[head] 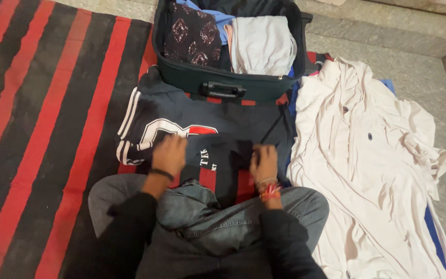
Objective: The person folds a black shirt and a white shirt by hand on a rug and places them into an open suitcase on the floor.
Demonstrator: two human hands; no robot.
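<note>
My crossed legs in grey jeans [207, 217] fill the bottom of the view, black sleeves over them. Left hand [169, 153], black band at the wrist, is flat on the dark navy shirt [181, 124], fingers curled down onto the cloth near its white and red print. Right hand [263, 163], red thread at the wrist, also presses the same shirt, fingers bent over a fold; can't tell whether it pinches the cloth or just pins it. Neither hand lifts anything.

The shirt lies spread on the striped red and black rug [37, 129], just in front of my knees and touching the near wall of the suitcase [223, 82]. Its striped sleeve sticks out on the left, lower part bunched under my hands, so I'd judge folding as started, not finished; shirt not yet in the suitcase.

The suitcase is open beyond the shirt, already holding a dark patterned garment [192, 36] on its left and a folded white garment [261, 44] on its right, some blue between.

Right of the shirt, a cream shirt [367, 155] lies loose and crumpled, unfolded, over something blue on the stone floor [429, 72].
</note>
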